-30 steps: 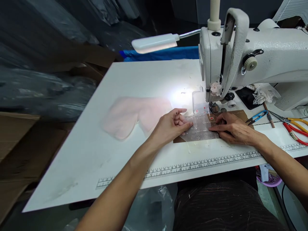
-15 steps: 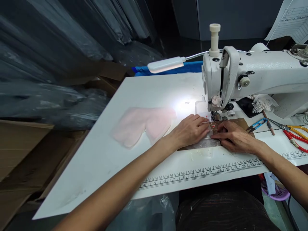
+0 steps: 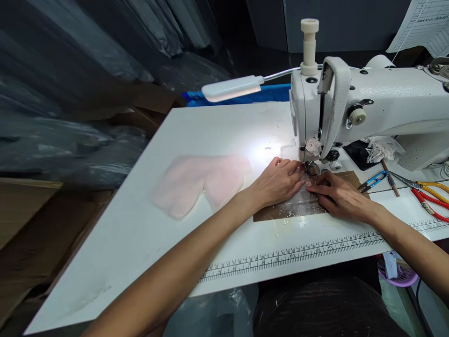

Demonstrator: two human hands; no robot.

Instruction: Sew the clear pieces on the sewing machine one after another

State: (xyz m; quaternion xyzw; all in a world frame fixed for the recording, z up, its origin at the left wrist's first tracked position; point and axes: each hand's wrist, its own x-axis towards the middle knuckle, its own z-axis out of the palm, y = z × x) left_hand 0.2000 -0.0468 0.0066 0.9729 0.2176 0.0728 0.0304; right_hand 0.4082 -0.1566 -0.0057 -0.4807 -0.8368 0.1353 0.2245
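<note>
My left hand rests palm down beside the presser foot of a white sewing machine, its fingers low and fairly flat on the work. On the foot's other side is my right hand, thumb and forefinger closed together at the work. What they pinch is too small to make out. Under both hands lies a brown sheet with a shiny clear film over part of it. Left of my hands, a pale pink fabric piece lies on the white table.
A lamp lights the table left of the machine. Blue thread snips, a brown pencil-like stick and red-handled and yellow-handled tools lie at the right. A printed ruler follows the front edge. Cardboard boxes stand at left.
The view has shifted slightly. My hands remain by the presser foot, and the right fingers have moved a little nearer the left. The small red mark between them no longer shows.
</note>
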